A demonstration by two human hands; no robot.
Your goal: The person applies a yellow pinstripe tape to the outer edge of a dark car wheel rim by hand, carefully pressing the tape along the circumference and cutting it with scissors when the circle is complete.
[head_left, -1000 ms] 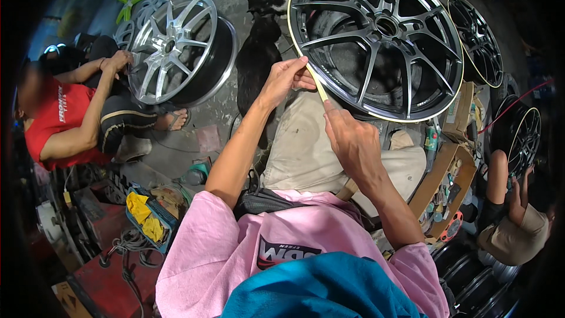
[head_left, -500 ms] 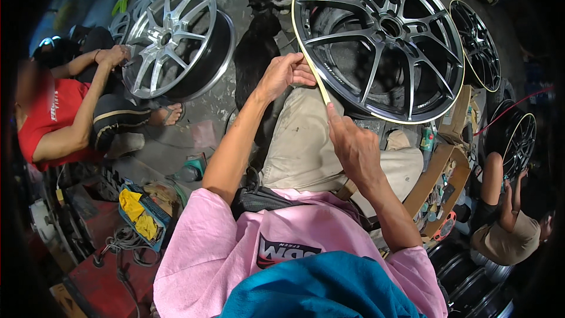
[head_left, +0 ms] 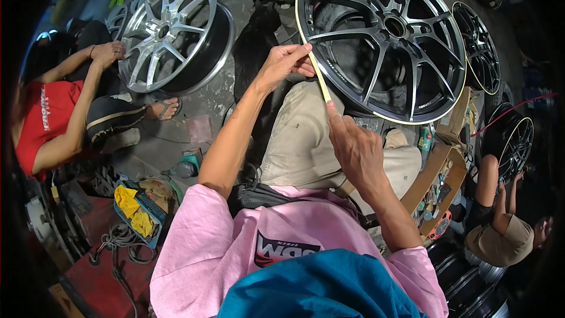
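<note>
A dark grey multi-spoke wheel rim (head_left: 377, 66) stands tilted in front of me, beyond my knee. Thin yellow masking tape (head_left: 321, 83) runs round its outer edge, and a loose length comes off the lower left side toward me. My left hand (head_left: 282, 66) is closed at that side, thumb and fingers pinching the tape against the lip. Below it, my right hand (head_left: 356, 148) grips the loose end between thumb and forefinger, keeping the strip taut. The other fingers of the right hand are curled, and its palm is hidden.
A silver rim (head_left: 162, 30) is at left, beside a person in a red shirt (head_left: 56, 115). Near my knee lies a black cat (head_left: 254, 38). A cardboard box (head_left: 438, 182) of small items stands at right; farther right a person (head_left: 500, 241) handles another rim.
My left hand has slid a little upward along the rim's edge, its thumb now pressing on the tape. My right hand stays nearly in place, holding the strip's end.
</note>
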